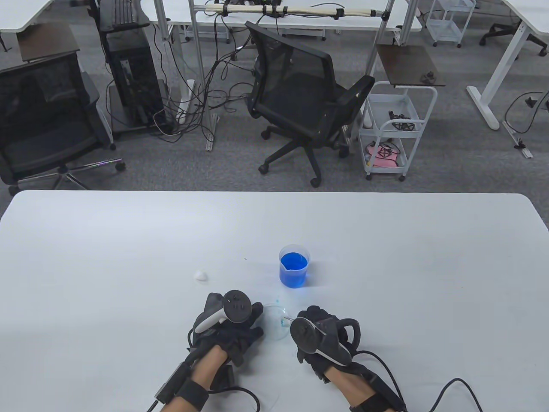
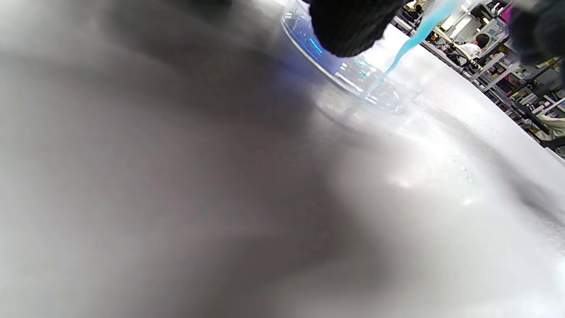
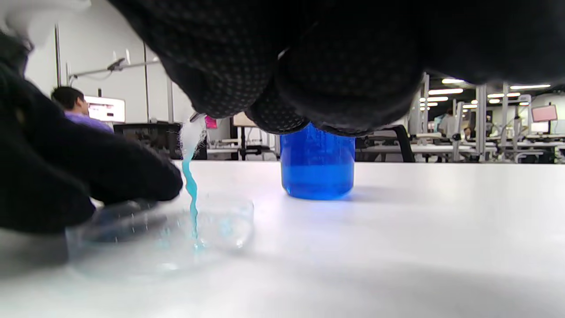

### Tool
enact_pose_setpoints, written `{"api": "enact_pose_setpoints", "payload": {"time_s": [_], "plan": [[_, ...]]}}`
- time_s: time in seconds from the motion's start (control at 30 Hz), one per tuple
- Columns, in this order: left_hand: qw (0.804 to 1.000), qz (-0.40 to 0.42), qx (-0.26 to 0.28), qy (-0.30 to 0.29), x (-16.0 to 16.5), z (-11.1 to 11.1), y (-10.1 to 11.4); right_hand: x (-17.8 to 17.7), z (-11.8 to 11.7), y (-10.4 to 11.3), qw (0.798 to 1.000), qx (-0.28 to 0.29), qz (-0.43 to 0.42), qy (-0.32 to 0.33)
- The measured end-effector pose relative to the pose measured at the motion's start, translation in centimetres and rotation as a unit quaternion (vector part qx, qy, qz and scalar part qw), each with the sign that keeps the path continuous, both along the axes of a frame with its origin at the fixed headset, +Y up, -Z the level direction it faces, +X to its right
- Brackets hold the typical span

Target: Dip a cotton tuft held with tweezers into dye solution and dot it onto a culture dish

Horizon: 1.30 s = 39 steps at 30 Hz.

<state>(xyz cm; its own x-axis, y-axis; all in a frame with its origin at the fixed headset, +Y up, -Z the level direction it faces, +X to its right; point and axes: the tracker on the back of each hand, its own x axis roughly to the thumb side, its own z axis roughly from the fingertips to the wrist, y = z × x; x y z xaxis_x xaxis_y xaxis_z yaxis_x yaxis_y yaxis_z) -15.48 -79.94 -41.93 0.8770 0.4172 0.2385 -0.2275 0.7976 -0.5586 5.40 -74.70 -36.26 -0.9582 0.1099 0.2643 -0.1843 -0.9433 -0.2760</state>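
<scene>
Unlabelled beaker (image 1: 294,267) of blue dye behind clear, unmarked dish (image 1: 275,322).

Low in the frame, both gloved hands (image 1: 227,324) (image 1: 319,334) flank a clear dish (image 1: 274,322); blue beaker (image 1: 294,266) just above.

1. I'm in an open-plan office/lab: white sit-stand desks (image 1: 506,56), black mesh office chair (image 1: 309,98), grey carpet.
2. PC tower (image 1: 133,86) w/ loose cables, white utility cart (image 1: 396,128).
3. Right wrist view: ppl at monitors (image 3: 544,113), rows of workstations, ceiling strip lights.
</scene>
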Motion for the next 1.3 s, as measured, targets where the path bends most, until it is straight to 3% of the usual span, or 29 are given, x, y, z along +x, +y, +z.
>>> {"api": "enact_pose_setpoints", "payload": {"time_s": [0.13, 0.4, 0.57, 0.87, 1.13, 1.3], "plan": [[1.000, 0.000, 0.000, 0.000, 0.0, 0.0, 0.0, -0.6, 0.3, 0.0, 1.000, 0.000, 0.000, 0.011], [1.000, -0.001, 0.000, 0.000, 0.0, 0.0, 0.0, -2.2, -0.5, -3.2, 0.997, -0.042, 0.061, 0.032], [1.000, -0.002, 0.000, 0.000, 0.0, 0.0, 0.0, -2.2, -0.4, -3.0, 0.997, -0.041, 0.058, 0.033], [1.000, -0.003, -0.001, 0.000, 0.1, 0.0, 0.0, -2.1, 0.4, -0.2, 0.999, 0.008, 0.010, 0.032], [1.000, -0.003, -0.001, 0.000, 0.1, 0.1, 0.0, -3.8, -0.5, -3.0, 0.996, -0.031, 0.067, 0.043], [1.000, -0.003, -0.001, 0.000, 0.1, 0.1, 0.0, -3.9, -0.6, -3.3, 0.996, -0.036, 0.072, 0.044]]}}
